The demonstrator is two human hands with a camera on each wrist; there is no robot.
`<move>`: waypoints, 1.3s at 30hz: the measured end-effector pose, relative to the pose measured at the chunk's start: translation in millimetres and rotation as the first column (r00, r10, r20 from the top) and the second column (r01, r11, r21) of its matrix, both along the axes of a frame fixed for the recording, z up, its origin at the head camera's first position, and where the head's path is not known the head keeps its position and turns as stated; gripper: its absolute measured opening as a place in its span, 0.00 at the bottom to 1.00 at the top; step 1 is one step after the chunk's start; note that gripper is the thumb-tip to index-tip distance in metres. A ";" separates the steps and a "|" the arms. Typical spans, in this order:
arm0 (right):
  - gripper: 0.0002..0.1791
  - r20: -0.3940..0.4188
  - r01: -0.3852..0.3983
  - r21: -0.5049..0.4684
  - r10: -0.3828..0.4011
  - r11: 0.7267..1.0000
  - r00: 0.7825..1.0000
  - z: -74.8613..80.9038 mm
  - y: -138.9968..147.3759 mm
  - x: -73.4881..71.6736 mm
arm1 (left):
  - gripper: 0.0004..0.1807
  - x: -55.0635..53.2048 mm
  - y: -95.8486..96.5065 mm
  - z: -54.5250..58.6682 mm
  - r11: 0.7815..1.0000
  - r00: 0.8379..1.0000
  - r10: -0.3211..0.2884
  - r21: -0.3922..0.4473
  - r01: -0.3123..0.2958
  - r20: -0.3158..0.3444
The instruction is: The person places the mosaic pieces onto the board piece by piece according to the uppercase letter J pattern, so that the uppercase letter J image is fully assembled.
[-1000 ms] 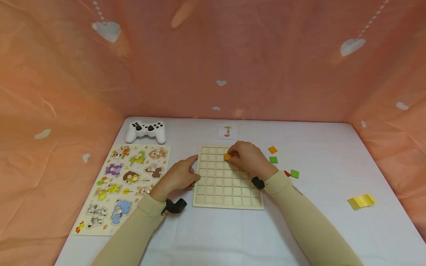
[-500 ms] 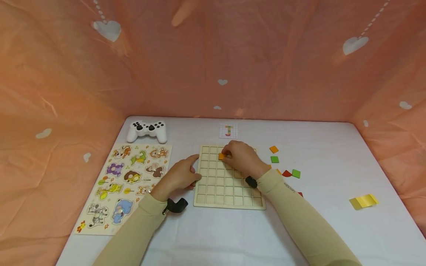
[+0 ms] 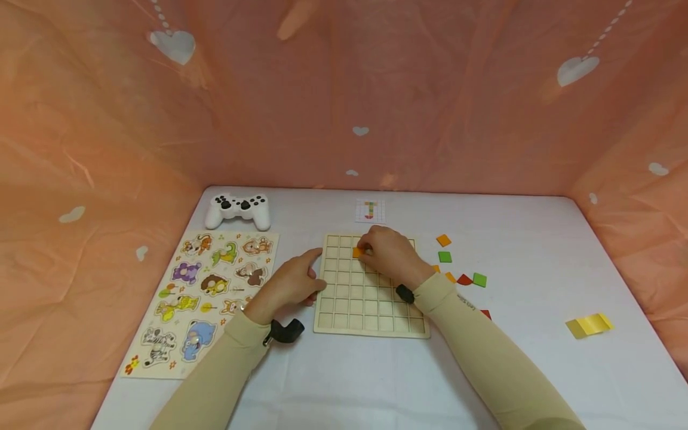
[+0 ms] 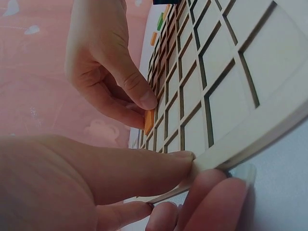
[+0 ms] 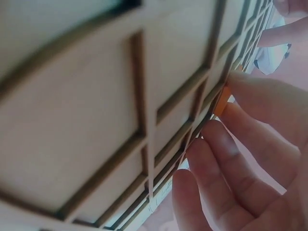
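Observation:
A wooden grid board (image 3: 371, 291) lies mid-table, its cells framed by raised ridges. My right hand (image 3: 391, 254) is over its upper part and pinches an orange square tile (image 3: 357, 253) between thumb and index finger, at a cell in the second row. In the right wrist view the tile (image 5: 222, 101) is at the ridges, with the other fingers beside it. My left hand (image 3: 292, 280) grips the board's left edge; in the left wrist view the thumb lies on the rim (image 4: 226, 154) with fingertips curled against its side. Part of the board's right side is hidden under my right hand.
Loose orange, green (image 3: 445, 257) and red (image 3: 464, 279) tiles lie right of the board. A small card with a coloured J (image 3: 371, 211) lies behind it. At left are an animal puzzle (image 3: 215, 285) and a white game controller (image 3: 238, 211); a yellow strip (image 3: 589, 325) is far right.
My right hand has shifted slightly left with the orange tile, by about one cell, then stayed nearly still. The left hand keeps its grip on the board's edge.

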State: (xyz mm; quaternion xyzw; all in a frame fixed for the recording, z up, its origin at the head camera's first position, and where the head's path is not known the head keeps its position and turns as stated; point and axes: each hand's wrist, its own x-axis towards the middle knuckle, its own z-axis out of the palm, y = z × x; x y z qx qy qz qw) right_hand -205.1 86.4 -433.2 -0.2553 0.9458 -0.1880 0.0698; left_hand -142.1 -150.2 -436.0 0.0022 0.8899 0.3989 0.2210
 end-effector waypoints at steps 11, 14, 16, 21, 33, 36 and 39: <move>0.12 -0.015 -0.010 0.006 0.010 1.000 1.000 -1.1 0.1 -1.1 | 0.45 0.5 -0.2 0.6 0.999 1.000 0.015 0.029 -0.015 0.010; 0.11 -0.017 -0.013 -0.001 0.013 1.000 1.000 -1.1 0.4 -1.1 | 0.45 0.2 0.0 0.5 1.000 1.000 0.014 0.028 -0.014 0.009; 0.11 -0.020 -0.013 -0.004 0.013 1.000 1.000 -1.0 1.0 -1.2 | 0.45 -0.3 0.2 0.4 1.000 1.000 0.013 0.029 -0.013 0.010; 0.11 -0.011 -0.004 -0.005 0.004 1.000 1.000 -0.9 1.6 -1.9 | 0.45 -1.1 0.7 1.1 0.999 1.000 0.008 0.036 -0.008 0.011; 0.18 0.046 0.082 -0.135 -0.077 0.987 0.996 10.0 22.9 11.8 | 0.46 -2.2 -0.1 -0.1 0.998 0.999 0.025 0.058 -0.027 0.047; 0.19 0.059 0.126 -0.178 -0.117 0.976 0.991 13.3 40.5 18.5 | 0.47 -1.9 -1.4 -0.6 0.997 0.998 0.032 0.075 -0.036 0.058; 0.20 0.076 0.192 -0.205 -0.180 0.960 0.981 15.7 65.6 28.1 | 0.47 -1.6 -2.7 -0.9 0.995 0.998 0.031 0.089 -0.036 0.055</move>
